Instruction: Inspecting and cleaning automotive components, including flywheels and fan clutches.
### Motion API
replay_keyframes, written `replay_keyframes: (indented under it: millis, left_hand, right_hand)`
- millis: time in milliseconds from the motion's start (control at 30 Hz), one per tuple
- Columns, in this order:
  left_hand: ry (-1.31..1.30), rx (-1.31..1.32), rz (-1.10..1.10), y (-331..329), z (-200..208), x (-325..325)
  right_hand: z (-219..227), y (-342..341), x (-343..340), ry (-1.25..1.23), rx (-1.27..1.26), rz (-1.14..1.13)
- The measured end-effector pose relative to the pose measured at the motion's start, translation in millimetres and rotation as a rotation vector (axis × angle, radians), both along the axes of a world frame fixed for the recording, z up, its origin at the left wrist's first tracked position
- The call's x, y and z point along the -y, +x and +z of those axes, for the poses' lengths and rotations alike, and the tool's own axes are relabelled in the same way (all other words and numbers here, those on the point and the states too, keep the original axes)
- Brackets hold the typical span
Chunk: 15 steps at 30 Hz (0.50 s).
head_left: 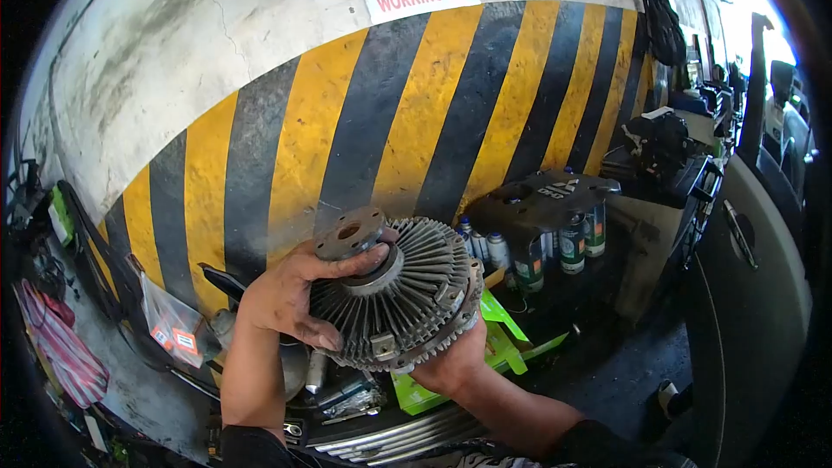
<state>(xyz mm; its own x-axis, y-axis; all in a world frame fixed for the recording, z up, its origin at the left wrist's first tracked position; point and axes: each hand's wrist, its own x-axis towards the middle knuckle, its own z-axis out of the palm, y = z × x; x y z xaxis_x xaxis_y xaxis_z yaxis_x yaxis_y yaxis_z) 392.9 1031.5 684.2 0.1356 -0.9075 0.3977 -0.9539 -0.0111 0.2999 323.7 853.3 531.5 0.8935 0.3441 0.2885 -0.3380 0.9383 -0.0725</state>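
Note:
Both hands hold a round metal fan clutch [425,286], tilted toward me in the middle of the view. Thin fins radiate from its centre, and a flanged hub [351,234] with bolt holes stands up from it. My left hand [286,290] is closed on the left side, one finger along the hub below the flange and another digit over the fins. Under the lower right rim, my right hand [455,360] grips from beneath; most of its fingers are hidden by the clutch.
Behind the clutch sit a black engine cover [550,195] and several spray cans [572,243]. A bright green box [503,347] lies below it. Small tools and a clear plastic bag [173,321] are left. A dark car door [754,295] borders the right; a striped wall [390,121] stands ahead.

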Motion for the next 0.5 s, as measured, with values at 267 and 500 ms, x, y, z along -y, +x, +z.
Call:
replay_keyframes:
  millis: [267,500]
  left_hand:
    - [0.135,0.032,0.118,-17,1,10]
    - [0.131,0.049,0.131,-19,3,13]
  right_hand:
    - [-7,2,4,0.005,0.001,-0.029]
    - [-20,5,5,0.307,0.189,0.133]
